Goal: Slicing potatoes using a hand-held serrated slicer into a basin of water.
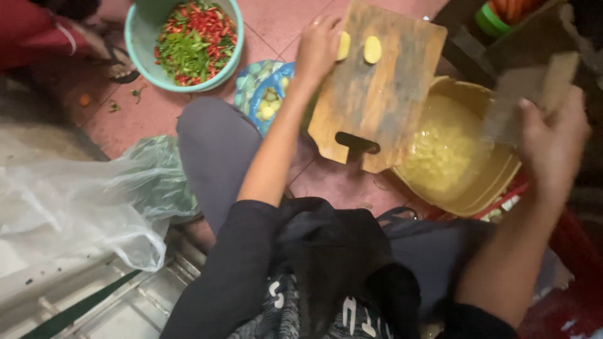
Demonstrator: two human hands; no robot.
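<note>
My left hand (318, 47) rests at the far left edge of a wooden cutting board (377, 94), fingers on a pale yellow potato piece (343, 45). A second yellow piece (372, 49) lies beside it on the board. My right hand (549, 141) is raised at the right, gripping a broad cleaver (531, 94) whose blade is blurred. Under the board's right side sits a yellow basin (465, 94) holding cut yellow pieces in water.
A teal bowl (139, 44) of chopped red and green chillies stands at top left on the pink tiled floor. A blue bag (267, 103) with pale pieces lies by my knee. Clear plastic bags (81, 207) lie at left. Another person's red sleeve (31, 34) shows at top left.
</note>
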